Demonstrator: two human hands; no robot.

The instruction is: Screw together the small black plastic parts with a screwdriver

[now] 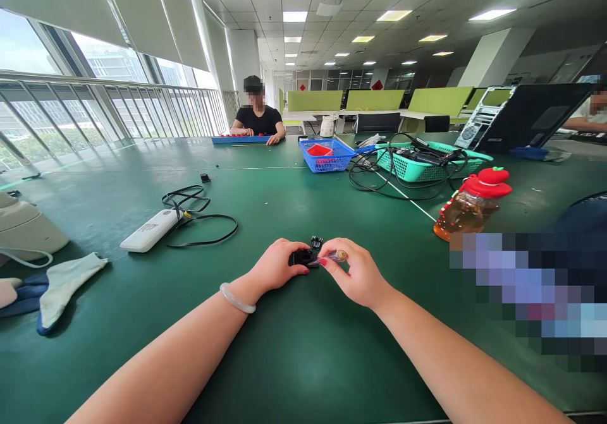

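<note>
My left hand (277,265), with a pale bangle (237,299) on its wrist, pinches a small black part (302,258) against the green table (303,348). What kind of part it is cannot be made out. Between the fingers of my right hand (360,275) is a short screwdriver (339,256) with a clear, purplish handle and a yellowish end. It lies nearly level and its tip points left at the black part; whether they touch is hidden by my fingers. Just beyond them sits another small black piece (317,242) with prongs.
A white power bank (150,230) with a looped black cable lies left, near a blue-and-white glove (71,285). Ahead right are a blue basket (327,162), a teal basket (412,170) of cables, and a red-capped bottle (467,212). A person (258,117) sits across the table.
</note>
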